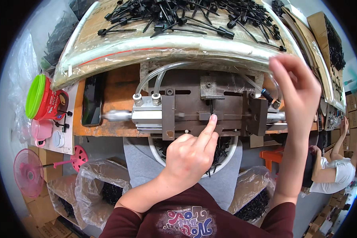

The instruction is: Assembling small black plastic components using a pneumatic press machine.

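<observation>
My left hand reaches over a metal clamping fixture, index finger stretched out and the other fingers curled. Its fingertip touches a small black part at the fixture's middle, below a grey block. A thin dark rod stands between block and fingertip. Thin rods extend toward the part from both sides. My right hand is raised at the right, beside the tray's near edge. Thumb and index finger come together in a pinch there; whatever lies between them is too blurred to make out.
A raised tray bears a heap of black stemmed plastic parts. Clear air hoses loop behind the fixture. At the left are a phone, a red-and-green tub and a pink fan. A white bucket stands below; another person sits at right.
</observation>
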A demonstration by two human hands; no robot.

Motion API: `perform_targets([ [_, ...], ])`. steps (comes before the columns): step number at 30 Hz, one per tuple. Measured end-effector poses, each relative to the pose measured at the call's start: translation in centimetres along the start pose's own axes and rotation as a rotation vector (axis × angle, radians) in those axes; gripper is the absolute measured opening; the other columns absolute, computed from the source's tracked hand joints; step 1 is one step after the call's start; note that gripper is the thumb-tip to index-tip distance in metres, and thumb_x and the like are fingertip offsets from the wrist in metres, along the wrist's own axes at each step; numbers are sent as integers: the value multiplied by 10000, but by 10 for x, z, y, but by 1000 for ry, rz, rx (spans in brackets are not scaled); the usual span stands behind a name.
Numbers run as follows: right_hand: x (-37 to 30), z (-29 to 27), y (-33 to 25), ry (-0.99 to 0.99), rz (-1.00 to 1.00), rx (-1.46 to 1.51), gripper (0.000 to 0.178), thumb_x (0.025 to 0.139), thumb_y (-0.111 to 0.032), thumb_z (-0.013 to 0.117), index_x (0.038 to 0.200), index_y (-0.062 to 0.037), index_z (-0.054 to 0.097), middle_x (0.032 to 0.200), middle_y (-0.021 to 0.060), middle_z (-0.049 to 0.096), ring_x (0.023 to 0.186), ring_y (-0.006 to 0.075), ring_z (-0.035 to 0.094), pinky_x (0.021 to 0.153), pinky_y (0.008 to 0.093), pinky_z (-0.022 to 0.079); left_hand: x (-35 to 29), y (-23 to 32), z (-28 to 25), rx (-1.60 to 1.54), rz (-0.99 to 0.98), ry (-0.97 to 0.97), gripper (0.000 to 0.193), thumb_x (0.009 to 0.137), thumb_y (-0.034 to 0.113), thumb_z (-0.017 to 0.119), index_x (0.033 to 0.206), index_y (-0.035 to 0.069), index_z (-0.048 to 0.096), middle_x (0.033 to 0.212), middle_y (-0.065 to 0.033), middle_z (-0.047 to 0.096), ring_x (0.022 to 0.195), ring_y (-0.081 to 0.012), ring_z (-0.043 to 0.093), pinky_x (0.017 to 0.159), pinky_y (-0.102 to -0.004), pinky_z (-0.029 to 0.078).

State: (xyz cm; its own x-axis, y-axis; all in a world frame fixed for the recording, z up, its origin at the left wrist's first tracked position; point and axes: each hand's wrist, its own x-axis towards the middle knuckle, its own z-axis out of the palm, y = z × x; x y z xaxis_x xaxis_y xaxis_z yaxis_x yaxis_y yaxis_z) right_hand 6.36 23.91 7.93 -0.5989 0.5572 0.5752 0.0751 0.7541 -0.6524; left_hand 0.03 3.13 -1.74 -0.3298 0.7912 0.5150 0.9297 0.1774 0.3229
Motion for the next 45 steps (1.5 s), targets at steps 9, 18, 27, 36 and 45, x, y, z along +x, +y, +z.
perform_targets([
  [9, 130, 35, 15, -239, -381, -551, 266, 805, -71, 706, 1045, 41, 681, 896, 138, 685, 817, 191, 644, 757, 321, 530, -1, -4, -2, -40, 19, 6, 217, 697, 99, 792, 886, 38, 703, 1229, -116, 677, 575, -147, 609, 565, -247, 492],
  [18, 196, 68, 74, -462, -137, -788, 783, 532, -177, 793, 1269, -16, 584, 1102, 172, 662, 1026, 327, 641, 883, 365, 523, -22, -2, -26, -385, -30, -142, 214, 732, 158, 801, 899, 67, 704, 1225, -93, 682, 597, -174, 630, 573, -264, 507],
  [27, 190, 46, 69, -651, 6, -762, 468, 585, -183, 742, 997, 32, 677, 989, 181, 671, 925, 309, 640, 817, 366, 516, -68, -13, -19, -556, 0, -328, 233, 773, 242, 792, 932, 86, 722, 1193, -37, 698, 688, -199, 691, 623, -296, 553],
  [36, 160, 17, 48, -727, -314, -770, 306, 667, -104, 681, 929, 44, 626, 900, 169, 634, 839, 318, 597, 788, 393, 492, -79, -15, -9, -601, 44, -424, 251, 796, 248, 774, 968, 78, 705, 1204, -33, 684, 766, -193, 707, 665, -312, 573],
  [45, 136, 12, 29, -740, -269, -754, 401, 642, -31, 683, 1032, 19, 609, 988, 161, 668, 975, 320, 629, 850, 406, 514, -84, -14, 0, -596, 56, -474, 258, 810, 257, 757, 985, 77, 696, 1209, -46, 678, 814, -221, 709, 687, -335, 576],
])
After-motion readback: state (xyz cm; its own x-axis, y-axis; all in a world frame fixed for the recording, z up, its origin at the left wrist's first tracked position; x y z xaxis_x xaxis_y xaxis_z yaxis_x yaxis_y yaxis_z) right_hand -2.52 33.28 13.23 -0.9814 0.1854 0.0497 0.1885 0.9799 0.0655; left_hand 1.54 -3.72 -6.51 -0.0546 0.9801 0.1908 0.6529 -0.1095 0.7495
